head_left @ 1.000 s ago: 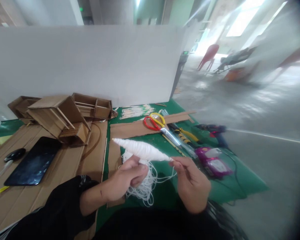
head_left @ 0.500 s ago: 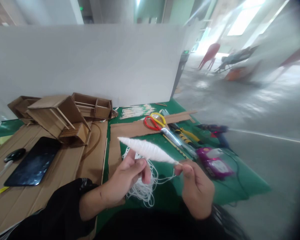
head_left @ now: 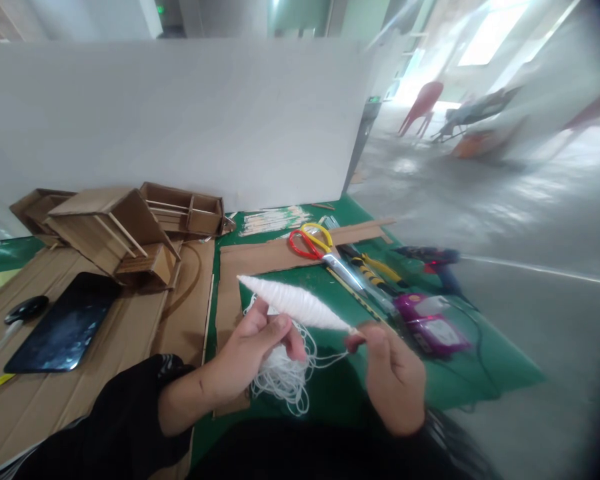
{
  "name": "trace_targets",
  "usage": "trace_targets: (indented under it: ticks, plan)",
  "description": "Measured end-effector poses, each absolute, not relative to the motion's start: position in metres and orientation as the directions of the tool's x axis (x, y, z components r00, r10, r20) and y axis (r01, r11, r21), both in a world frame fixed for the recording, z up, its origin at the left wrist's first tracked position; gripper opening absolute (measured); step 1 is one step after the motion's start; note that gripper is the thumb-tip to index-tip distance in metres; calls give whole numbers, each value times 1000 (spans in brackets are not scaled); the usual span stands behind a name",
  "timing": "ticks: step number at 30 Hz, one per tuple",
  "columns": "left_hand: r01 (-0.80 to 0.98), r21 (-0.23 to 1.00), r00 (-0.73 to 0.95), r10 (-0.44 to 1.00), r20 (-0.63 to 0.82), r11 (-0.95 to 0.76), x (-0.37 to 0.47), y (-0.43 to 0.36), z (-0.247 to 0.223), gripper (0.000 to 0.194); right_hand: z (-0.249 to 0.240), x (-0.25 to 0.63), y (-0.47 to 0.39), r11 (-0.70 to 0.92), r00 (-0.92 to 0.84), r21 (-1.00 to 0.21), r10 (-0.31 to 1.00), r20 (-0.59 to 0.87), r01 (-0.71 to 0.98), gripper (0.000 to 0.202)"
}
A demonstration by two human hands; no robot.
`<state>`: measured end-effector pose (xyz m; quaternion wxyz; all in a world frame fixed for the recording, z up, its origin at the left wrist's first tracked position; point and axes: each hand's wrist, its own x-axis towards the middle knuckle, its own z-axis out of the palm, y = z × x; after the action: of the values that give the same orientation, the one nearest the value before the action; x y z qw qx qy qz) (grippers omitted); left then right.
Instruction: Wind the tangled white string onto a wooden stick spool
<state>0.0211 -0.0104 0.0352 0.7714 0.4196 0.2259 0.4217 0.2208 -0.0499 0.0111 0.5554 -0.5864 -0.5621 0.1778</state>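
Observation:
A stick wound with white string into a spindle shape point(head_left: 297, 303) hangs slanted between my hands, thick in the middle and tapered at both ends. Its right tip is pinched between the thumb and fingers of my right hand point(head_left: 393, 377). Curled fingers of my left hand point(head_left: 265, 340) support the winding from below, the index finger partly hidden behind it. A loose strand runs from my right fingers to a heap of white string point(head_left: 283, 387) on the green tabletop point(head_left: 330, 393), partly covered by my left hand.
Scissors point(head_left: 323, 247) with red and yellow handles lie beyond the spindle, near pliers point(head_left: 383, 267) and a purple package point(head_left: 433, 327). A glue gun point(head_left: 437, 263) lies at the right edge. On the left are cardboard boxes point(head_left: 113, 227), a dark tablet point(head_left: 65, 323) and a mouse point(head_left: 26, 310).
The spindle has turned slightly in my right fingers, which have shifted a little on its tip. My left hand stays almost in place. The view has moved slightly.

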Motion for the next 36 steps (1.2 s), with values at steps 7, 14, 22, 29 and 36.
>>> trace_targets:
  ticks: [7,14,22,29,36]
  plan:
    - [-459,848,510,860,7,265,19,-6,39,16,17,227,-49,313,179,-715,835,521,625,12]
    - [-409,861,519,853,-54,303,16,-3,41,21,16,227,-44,293,125,-578,808,575,762,19]
    - [-347,904,497,866,-49,250,13,7,32,24,8,224,-38,244,154,-575,818,555,781,33]
    - [-302,925,470,880,-66,231,13,9,26,26,10,219,-38,229,137,-616,862,487,753,43]
    - [-290,932,359,927,-105,218,12,12,20,29,4,220,-37,265,95,-694,896,434,669,26]
